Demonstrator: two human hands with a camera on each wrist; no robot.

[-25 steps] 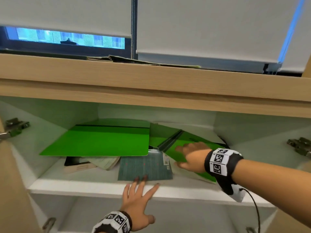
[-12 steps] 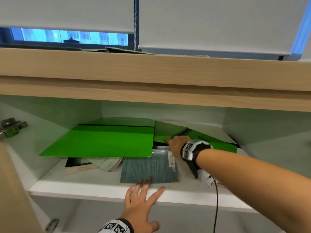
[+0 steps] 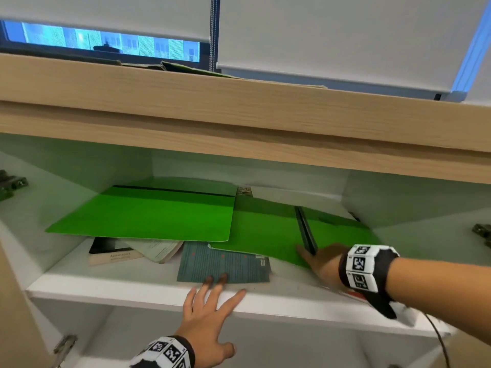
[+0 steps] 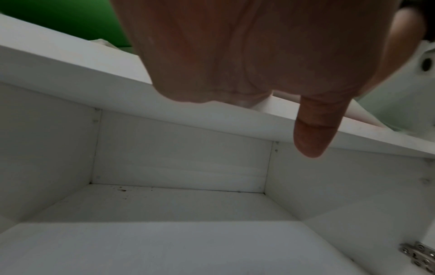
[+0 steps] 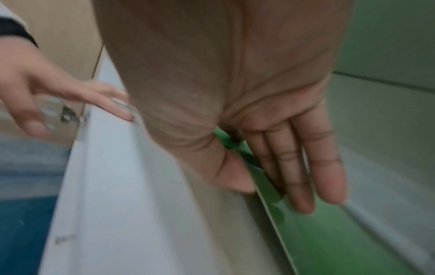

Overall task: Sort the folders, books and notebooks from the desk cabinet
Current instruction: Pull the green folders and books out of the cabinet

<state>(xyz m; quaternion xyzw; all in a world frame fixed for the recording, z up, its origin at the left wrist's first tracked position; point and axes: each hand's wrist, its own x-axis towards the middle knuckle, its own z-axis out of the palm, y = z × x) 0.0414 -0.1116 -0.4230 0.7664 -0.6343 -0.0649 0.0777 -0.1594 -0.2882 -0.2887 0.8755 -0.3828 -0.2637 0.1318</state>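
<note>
On the white cabinet shelf (image 3: pixel 132 290) lie two green folders. The left green folder (image 3: pixel 148 216) covers a black-covered book (image 3: pixel 114 252) and an open paperback (image 3: pixel 159 249). The right green folder (image 3: pixel 268 229) has a black spine strip (image 3: pixel 305 229) and overlaps a teal notebook (image 3: pixel 223 264). My right hand (image 3: pixel 316 258) pinches that folder's near edge, thumb on one side and straight fingers (image 5: pixel 303 176) on the green side (image 5: pixel 329 232). My left hand (image 3: pixel 212 296) rests flat on the shelf's front edge, fingertips on the teal notebook; its palm (image 4: pixel 235 55) fills the left wrist view.
A wooden desktop edge (image 3: pixel 239 123) overhangs the shelf closely. Metal hinges sit at the left (image 3: pixel 10 181) and right (image 3: pixel 481 232) cabinet sides. The lower compartment (image 4: pixel 164 232) holds nothing. White paper (image 3: pixel 287 192) lies at the back right.
My right hand came back from deep inside the shelf towards the front, and the right green folder slid forward over the teal notebook's far edge. The left hand stayed put.
</note>
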